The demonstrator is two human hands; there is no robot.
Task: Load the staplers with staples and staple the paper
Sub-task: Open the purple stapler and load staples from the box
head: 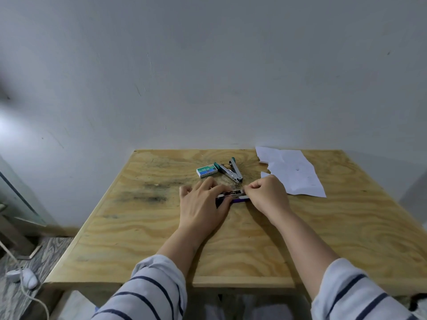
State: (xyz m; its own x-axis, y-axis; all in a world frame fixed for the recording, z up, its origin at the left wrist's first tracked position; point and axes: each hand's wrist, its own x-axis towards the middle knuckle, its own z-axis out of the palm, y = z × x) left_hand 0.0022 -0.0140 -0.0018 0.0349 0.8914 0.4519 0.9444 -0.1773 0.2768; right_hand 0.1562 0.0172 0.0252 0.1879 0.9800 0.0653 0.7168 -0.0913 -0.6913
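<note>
Purple stapler (233, 197) at mid table (143, 227), left hand (203, 204) fingers clamped on its body, right hand (268, 195) fingers pinched at its front end, green stapler (232, 172) lying open just behind, staple box (206, 171) left of that, paper (293, 174) behind-right

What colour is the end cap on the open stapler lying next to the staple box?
Teal green on the open stapler, seen in the head view beside the staple box.

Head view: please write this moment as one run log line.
left hand: holds purple stapler | right hand: pinches at its front end | green stapler: open, untouched | staple box: beside it | paper: unstapled
</note>
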